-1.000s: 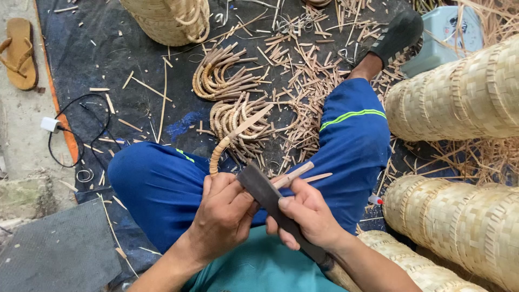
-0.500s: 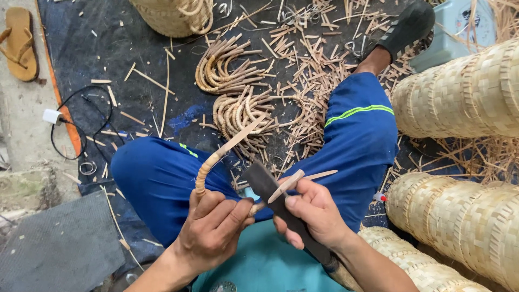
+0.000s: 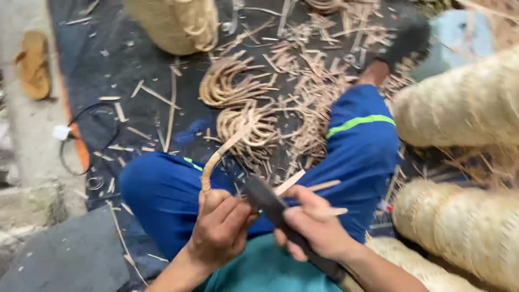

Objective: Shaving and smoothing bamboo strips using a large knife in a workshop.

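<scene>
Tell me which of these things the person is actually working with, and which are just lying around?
In use:
left hand gripping a curved cane strip
right hand holding a dark knife and thin splints

Lying about:
bundles of bent cane
woven baskets
sandal
black cable
scattered offcuts

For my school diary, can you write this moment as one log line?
left hand: grips curved cane strip | right hand: holds dark knife | woven baskets beside
</scene>
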